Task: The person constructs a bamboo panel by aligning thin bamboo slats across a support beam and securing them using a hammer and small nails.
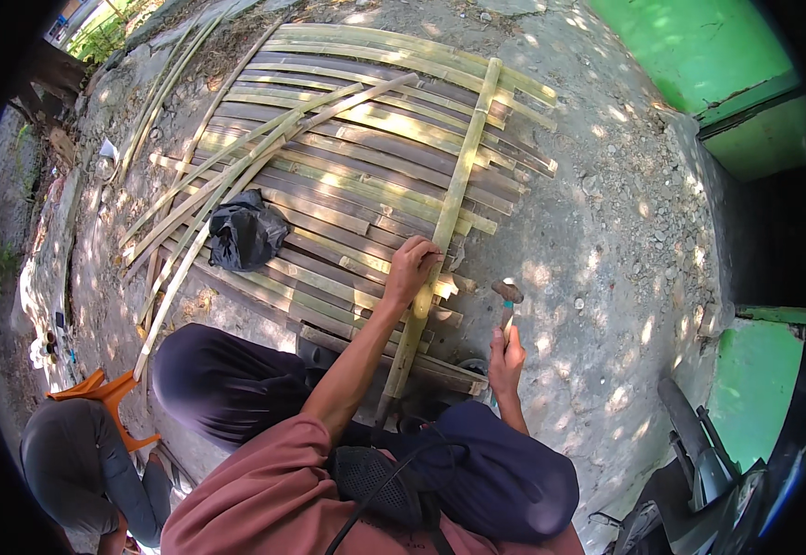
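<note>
1. The right hand [506, 359] grips a wooden-handled steel hammer [506, 294], raised beside the panel.
2. The left hand [410, 266] pinches down on the long yellow bamboo crosspiece [449, 199].
3. A mis-aimed blow could strike those fingers or split the flat woven bamboo-slat panel [347, 176].

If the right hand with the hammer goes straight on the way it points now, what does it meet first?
Most likely the bamboo mat: the right hand points its hammer up toward the mat's near edge by the long bamboo strip. Depth is unclear.
</note>
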A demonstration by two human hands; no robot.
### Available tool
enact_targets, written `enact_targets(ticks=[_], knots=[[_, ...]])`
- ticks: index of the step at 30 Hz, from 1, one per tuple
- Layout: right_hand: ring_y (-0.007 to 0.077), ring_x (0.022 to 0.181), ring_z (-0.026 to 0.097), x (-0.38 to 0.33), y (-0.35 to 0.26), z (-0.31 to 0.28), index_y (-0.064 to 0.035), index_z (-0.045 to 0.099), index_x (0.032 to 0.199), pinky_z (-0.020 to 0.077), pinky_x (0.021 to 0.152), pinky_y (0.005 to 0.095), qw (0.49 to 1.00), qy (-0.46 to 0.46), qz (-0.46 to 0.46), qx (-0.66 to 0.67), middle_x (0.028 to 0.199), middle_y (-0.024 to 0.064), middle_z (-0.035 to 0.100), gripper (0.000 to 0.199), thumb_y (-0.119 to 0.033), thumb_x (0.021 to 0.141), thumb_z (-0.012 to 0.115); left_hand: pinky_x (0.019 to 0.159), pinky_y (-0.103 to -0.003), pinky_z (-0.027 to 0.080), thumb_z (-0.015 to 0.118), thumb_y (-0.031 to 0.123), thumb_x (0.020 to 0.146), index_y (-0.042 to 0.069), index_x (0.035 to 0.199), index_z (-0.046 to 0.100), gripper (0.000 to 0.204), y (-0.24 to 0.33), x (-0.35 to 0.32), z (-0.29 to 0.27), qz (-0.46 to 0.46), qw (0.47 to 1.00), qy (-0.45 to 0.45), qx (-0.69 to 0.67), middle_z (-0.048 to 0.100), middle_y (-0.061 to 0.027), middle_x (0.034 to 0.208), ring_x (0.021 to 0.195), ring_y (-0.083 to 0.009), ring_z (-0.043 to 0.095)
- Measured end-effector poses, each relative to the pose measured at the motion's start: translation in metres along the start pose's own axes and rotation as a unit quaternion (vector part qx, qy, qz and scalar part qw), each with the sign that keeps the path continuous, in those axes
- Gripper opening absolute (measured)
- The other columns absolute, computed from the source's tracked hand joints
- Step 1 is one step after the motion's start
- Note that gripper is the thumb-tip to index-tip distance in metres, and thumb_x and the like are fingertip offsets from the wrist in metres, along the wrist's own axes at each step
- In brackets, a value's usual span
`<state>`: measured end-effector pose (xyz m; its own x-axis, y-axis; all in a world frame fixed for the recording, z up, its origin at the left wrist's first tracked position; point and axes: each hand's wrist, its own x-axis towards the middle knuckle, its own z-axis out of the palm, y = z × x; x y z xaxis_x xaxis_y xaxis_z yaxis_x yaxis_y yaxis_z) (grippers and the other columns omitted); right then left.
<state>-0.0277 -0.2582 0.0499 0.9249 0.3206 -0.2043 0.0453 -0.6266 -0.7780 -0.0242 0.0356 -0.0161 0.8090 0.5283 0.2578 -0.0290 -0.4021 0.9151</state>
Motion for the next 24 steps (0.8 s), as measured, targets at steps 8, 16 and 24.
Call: enact_targets(ticks=[8, 16, 24], knots=[[0.05, 0.087, 0.073, 0.045, -0.086, 0.021, 0.0003, 0.06, 0.131, 0.0544, 0.073, 0.0538, 0.988, -0.055, -0.141, -0.041, 0.094, 0.0282, 0.072, 0.027, -0.02, 0.114, 0.054, 0.071, -0.038, 0.058, 0.082, -0.002, 0.089, -0.001, 0.099, 0.073, 0.013, -0.005, -0.004, 0.004, 0.047, 0.998, 0.044, 0.012, 0.072, -0.0098, 0.1, 0.084, -0.0258, 0.073], [0.055, 0.088, 0.07, 0.057, -0.093, 0.047, 0.0001, 0.057, 0.133, 0.0518, 0.07, 0.0585, 0.978, -0.044, -0.185, -0.089, 0.095, 0.0319, 0.071, 0.028, -0.021, 0.115, 0.051, 0.08, -0.041, 0.058, 0.082, -0.004, 0.084, -0.001, 0.094, 0.074, 0.013, -0.001, -0.004, 0.003, -0.002, 0.998, 0.035, -0.043, 0.072, -0.0111, 0.096, 0.09, -0.0315, 0.072], [0.0551, 0.084, 0.07, 0.052, -0.093, 0.041, -0.0016, 0.055, 0.134, 0.0516, 0.068, 0.0589, 0.977, -0.055, -0.179, -0.099, 0.094, 0.0307, 0.071, 0.026, -0.019, 0.115, 0.051, 0.079, -0.04, 0.058, 0.082, -0.005, 0.083, -0.001, 0.094, 0.074, 0.014, -0.003, -0.004, 0.003, -0.01, 0.998, 0.035, -0.057, 0.072, -0.0102, 0.095, 0.09, -0.0301, 0.072]])
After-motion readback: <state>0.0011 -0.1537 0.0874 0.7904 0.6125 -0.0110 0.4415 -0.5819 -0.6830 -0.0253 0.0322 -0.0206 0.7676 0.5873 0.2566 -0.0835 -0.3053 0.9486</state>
